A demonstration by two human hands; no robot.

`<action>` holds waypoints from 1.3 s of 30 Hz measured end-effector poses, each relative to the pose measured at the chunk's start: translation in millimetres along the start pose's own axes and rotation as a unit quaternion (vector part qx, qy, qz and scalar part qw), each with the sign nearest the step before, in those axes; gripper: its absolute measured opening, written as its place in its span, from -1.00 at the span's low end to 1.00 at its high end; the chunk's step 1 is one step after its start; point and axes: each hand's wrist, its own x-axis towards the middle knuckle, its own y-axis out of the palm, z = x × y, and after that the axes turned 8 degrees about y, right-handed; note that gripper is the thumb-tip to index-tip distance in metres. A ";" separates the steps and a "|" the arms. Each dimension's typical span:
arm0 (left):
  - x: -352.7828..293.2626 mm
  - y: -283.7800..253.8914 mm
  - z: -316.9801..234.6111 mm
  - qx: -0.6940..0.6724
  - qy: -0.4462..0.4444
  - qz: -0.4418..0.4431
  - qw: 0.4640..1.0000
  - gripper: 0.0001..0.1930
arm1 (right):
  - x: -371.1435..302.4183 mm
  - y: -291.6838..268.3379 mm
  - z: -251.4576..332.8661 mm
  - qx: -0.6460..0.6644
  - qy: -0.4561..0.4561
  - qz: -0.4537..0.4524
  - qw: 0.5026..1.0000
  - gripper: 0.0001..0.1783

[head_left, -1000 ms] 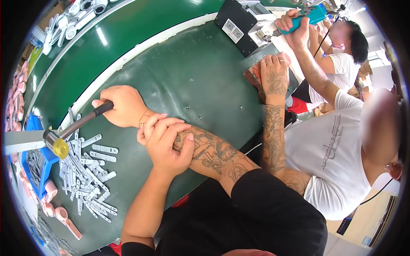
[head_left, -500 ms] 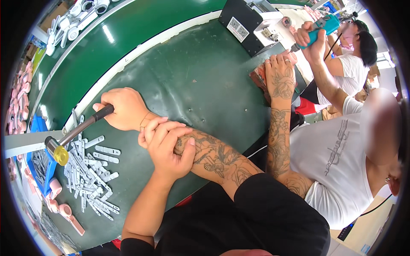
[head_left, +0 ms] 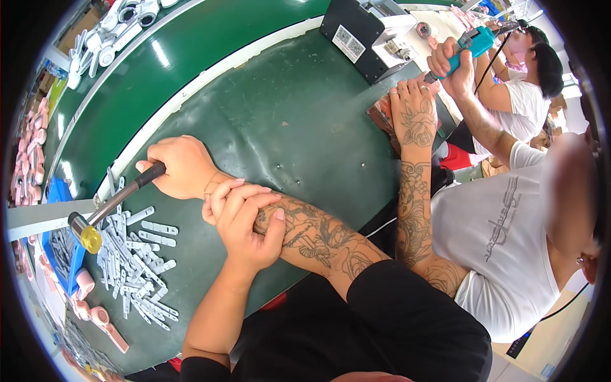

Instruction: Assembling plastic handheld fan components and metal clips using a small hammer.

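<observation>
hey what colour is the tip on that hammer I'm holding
The hammer tip is translucent yellow; the head view shows it best.

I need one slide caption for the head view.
Right hand grips a dark-handled, yellow-faced hammer; left hand clasps the right forearm.

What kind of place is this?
Probably a factory assembly line, judging by the heap of matching grey strips on the green work surface, the yellow-faced mallet in the right hand, and a co-worker alongside holding a teal power tool.
</observation>
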 end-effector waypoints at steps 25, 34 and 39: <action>-7.1 3.5 0.9 -0.026 0.002 -0.060 0.998 -0.82 | -0.9 -0.1 1.1 -0.018 0.046 0.075 0.996 -0.55; -0.7 -2.9 1.8 -0.006 -0.010 -0.010 1.000 -0.81 | 5.3 4.6 -3.0 -0.012 0.008 0.053 0.998 -0.52; -0.7 0.8 1.1 -0.002 -0.001 -0.005 1.000 -0.83 | 3.4 -2.2 -3.4 0.001 0.001 0.040 0.999 -0.55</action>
